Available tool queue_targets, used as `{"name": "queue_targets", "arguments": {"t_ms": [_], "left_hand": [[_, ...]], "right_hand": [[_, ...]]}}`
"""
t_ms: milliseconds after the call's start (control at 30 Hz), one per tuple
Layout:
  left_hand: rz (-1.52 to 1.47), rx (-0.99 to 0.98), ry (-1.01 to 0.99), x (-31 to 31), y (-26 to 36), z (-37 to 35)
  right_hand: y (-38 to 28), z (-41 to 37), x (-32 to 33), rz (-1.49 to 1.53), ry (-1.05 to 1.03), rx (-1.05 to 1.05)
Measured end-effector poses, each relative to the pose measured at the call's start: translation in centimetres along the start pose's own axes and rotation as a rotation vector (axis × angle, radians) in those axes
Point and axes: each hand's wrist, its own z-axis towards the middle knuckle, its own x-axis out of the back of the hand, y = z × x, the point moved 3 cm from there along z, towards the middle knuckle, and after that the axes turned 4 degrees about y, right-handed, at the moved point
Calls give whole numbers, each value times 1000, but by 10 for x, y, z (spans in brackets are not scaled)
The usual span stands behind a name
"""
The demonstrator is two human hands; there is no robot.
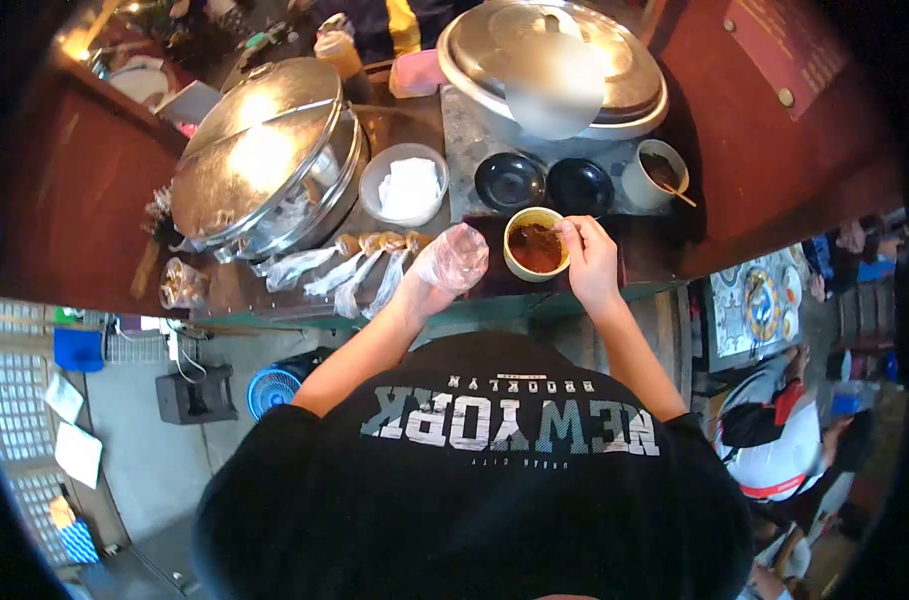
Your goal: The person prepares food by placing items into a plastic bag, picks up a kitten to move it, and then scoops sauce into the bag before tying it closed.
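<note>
My left hand (427, 293) is closed around a clear plastic bag (457, 258), its wide end facing up. To the right stands a pale cup (512, 262) of dark reddish-brown sauce (537, 247). My right hand (593, 262) is at the cup's right rim, thumb and finger pinched together; what they hold is too small to tell. Several tied clear bags (360, 280) with brown tops lie left of my left hand. Behind them is a bowl (371, 190) with white paper or cloth (411, 187) in it.
Two large lidded metal pots stand at the left (265, 150) and the back (485, 50). Two black dishes (511, 183) (580, 187) and a cup with a stick (640, 180) sit beyond the sauce. A person (775, 440) is at the lower right, near a patterned table (725, 310).
</note>
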Motion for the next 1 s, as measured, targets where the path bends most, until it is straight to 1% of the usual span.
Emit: {"name": "queue_targets", "arguments": {"t_ms": [33,67,100,200,267,400,433,533,667,767,867,933,1000], "left_hand": [[-11,15,38,9,-1,5],[-29,29,85,19,-4,7],[19,3,51,18,-6,7],[-1,56,47,21,-8,12],[25,39,22,24,-9,13],[4,29,15,26,-9,15],[35,-1,-10,26,-9,12],[45,-38,-21,27,-7,8],[23,-45,-23,22,-4,0],[14,-55,-11,17,-3,-3],[25,-63,-9,18,0,-1],[50,-79,-5,17,-1,-1],[52,-90,48,18,0,-2]], "right_hand": [[-6,4,3,-111,-2,126],[-10,4,7,-137,-17,150],[-13,3,11,-162,-37,175],[-9,1,15,-250,-65,296],[-7,-2,16,-275,-87,363],[-5,-6,12,-170,-90,295],[-8,-7,12,-147,-93,262],[-22,-5,12,-122,-162,320],[-28,-1,17,-148,-305,274],[-33,2,19,-71,-271,281],[-29,3,16,-58,-257,307],[-30,1,16,-30,-335,327],[-30,-2,14,-8,-429,328]]}}
